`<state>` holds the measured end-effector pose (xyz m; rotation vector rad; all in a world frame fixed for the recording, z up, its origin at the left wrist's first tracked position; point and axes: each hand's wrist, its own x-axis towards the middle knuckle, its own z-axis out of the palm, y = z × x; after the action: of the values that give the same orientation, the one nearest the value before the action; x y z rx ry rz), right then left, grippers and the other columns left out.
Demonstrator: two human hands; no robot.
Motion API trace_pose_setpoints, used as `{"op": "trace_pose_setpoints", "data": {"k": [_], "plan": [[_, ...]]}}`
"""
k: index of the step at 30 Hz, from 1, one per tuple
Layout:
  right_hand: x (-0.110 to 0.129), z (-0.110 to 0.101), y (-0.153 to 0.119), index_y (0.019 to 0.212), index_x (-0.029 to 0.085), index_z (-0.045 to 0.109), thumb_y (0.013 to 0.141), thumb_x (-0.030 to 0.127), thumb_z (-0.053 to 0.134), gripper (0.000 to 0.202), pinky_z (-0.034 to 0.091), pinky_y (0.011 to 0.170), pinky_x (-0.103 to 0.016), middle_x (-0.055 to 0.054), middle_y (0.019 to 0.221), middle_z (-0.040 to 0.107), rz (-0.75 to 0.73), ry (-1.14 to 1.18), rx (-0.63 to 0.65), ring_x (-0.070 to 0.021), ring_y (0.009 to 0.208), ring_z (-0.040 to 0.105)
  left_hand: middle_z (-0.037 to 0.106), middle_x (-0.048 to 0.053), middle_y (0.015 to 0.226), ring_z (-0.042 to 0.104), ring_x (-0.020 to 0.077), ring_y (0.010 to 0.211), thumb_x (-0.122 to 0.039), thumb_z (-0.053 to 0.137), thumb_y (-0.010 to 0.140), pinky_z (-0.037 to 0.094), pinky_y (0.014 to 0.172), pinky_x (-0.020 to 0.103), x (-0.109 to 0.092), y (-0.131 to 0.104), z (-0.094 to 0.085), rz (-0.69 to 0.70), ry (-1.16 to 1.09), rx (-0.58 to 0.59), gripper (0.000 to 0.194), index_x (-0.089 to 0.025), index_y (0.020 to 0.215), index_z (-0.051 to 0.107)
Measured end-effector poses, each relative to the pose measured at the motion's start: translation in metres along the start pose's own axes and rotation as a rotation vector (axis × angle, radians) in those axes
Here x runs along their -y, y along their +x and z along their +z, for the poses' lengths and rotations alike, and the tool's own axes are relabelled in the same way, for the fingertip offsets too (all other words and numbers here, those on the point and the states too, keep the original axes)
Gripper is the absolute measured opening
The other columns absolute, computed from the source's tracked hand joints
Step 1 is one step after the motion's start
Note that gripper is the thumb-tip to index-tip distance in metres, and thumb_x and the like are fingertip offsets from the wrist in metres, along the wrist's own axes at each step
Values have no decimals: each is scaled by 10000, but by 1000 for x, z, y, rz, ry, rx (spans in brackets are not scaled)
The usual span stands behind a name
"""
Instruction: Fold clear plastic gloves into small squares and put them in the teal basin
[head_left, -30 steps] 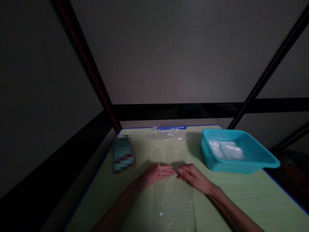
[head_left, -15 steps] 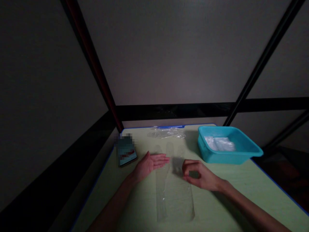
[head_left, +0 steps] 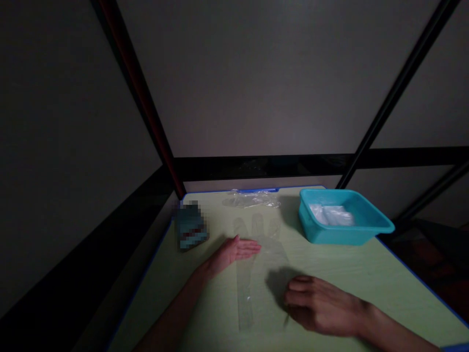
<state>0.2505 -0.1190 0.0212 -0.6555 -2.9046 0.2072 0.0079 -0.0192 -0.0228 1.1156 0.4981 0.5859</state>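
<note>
The clear plastic glove [head_left: 256,254] looks featherlight, limp and slippery; left hand [head_left: 234,252] presses flat-fingered, right hand [head_left: 322,308], loosely curled, pinches its near cuff.

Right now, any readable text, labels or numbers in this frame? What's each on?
No readable text anywhere.
Pixelated object at the table's left edge: blurred out, nothing legible.
Teal tub: no label or marking visible.
Clear plastic glove flat on the green table: no print.
Crumpled clear plastic at the far edge: no print.
The left hand and right hand cover no visible text.
</note>
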Motion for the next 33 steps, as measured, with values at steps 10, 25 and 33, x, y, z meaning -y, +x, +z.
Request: {"op": "trace_pose_setpoints", "data": {"k": [10,25,33], "plan": [[-45,-29,15,740,179,459,833,263,455,125,418,718,-284,-43,838,571,416,953,-362,-161,841,543,595,142,1103,491,294,1084,-644,418,726,299,943,407,-4,-2,9,8,-115,7,656,-98,1037,609],[-87,10,11,794,148,512,699,385,617,276,434,665,-280,-19,778,553,616,1029,-386,-144,728,542,658,156,961,598,273,927,-347,639,713,370,898,420,-10,3,17,-20,-97,-237,348,-81,939,636],[-85,14,27,763,177,426,807,457,472,287,437,672,-297,-31,784,592,535,1183,-431,-142,719,574,655,144,980,624,223,873,-317,561,782,422,834,349,-18,1,19,-102,-142,-302,291,-100,969,611]]}}
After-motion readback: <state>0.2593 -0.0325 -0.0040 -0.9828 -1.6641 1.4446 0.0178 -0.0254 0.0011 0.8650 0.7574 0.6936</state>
